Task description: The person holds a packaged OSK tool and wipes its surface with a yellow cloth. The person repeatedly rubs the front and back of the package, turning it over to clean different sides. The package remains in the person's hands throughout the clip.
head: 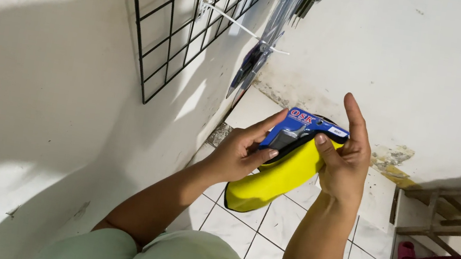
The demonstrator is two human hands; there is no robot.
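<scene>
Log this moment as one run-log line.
left hand: holds blue packaged tool | right hand: steadies it | yellow cloth beneath | wire grid on wall

At the centre of the frame you hold a flat blue card package (303, 129) with a small white label (338, 131) at its right end; more clear-and-blue packages (257, 60) hang at upper centre.
</scene>
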